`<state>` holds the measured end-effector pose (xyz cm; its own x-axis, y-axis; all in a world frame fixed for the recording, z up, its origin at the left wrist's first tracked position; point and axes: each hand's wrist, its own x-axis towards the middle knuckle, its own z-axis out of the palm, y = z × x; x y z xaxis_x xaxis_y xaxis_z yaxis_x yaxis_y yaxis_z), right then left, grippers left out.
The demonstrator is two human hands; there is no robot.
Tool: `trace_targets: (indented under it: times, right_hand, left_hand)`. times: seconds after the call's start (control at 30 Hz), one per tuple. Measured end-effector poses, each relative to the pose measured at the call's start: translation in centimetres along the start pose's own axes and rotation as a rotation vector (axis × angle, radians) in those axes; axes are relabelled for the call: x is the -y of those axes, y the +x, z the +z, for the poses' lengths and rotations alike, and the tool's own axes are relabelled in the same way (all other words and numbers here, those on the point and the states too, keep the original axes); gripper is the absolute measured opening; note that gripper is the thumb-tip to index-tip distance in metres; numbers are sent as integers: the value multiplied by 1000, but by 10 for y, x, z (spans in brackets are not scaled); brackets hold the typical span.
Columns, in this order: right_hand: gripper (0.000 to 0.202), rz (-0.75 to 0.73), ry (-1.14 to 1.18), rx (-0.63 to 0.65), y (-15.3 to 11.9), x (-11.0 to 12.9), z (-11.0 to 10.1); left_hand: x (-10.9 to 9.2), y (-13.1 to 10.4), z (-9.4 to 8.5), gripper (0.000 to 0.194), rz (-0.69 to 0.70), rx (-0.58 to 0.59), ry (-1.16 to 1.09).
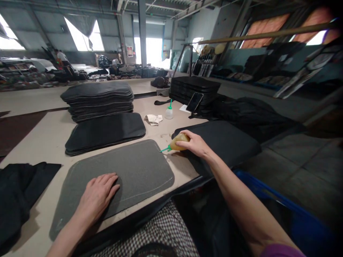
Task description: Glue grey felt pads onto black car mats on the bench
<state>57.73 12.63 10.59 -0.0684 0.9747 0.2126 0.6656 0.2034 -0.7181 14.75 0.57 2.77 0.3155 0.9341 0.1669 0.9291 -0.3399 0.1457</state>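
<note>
A grey felt panel with rounded corners lies flat on the table in front of me. My left hand rests palm down on its near left part, fingers together and flat. My right hand grips a small yellowish squeeze bottle whose green nozzle points left and touches the panel's right edge near the far corner.
Beyond the panel lie a low pile of black panels and a taller stack. A second squeeze bottle, a crumpled cloth, a phone and another black stack sit further right. Black fabric lies at the left. A blue bin stands by my right arm.
</note>
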Motion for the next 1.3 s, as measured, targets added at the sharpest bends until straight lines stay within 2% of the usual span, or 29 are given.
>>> trace_targets:
  times: [0.2,0.4,0.57,0.67,0.77,0.87,1.0,1.1,1.17,1.23,1.3]
  right_hand:
    - [45,56,100,98,-39,-5,-34]
    - [44,153,101,185,-81,-13,-44]
    - [41,193,290,298,-95,-21,-55]
    - [43,189,396,243,-93,-27,-55]
    - [44,232,671,74,-78,-32,-39]
    - [40,315,1033,-57,-50,-28,-11]
    - [33,387,1406,-124,-3,-16,30]
    - [35,464,1489,-141,27,-10,57]
    - [32,465,1499,-165,47,-11,73]
    - [26,427,1486,-187,69,-18,85]
    - [24,418,1409,-209,92,-27,95]
  left_hand:
    - [4,-1,2,40,7,16,15]
    - [6,0,4,41,21,20,39]
    - [6,0,3,41,29,36,29]
    - [8,1,2,39,18,37,-18]
    - [14,4,2,38,-11,29,-117]
    - [23,13,3,32,-32,13,-202]
    - [20,24,-2,23,-50,-17,-224]
    - [7,24,-13,20,-62,-57,-230]
    - [3,20,-20,21,-95,-91,-212]
    - [6,13,-27,22,-125,-113,-180]
    - [19,-1,-36,24,-155,-133,-145]
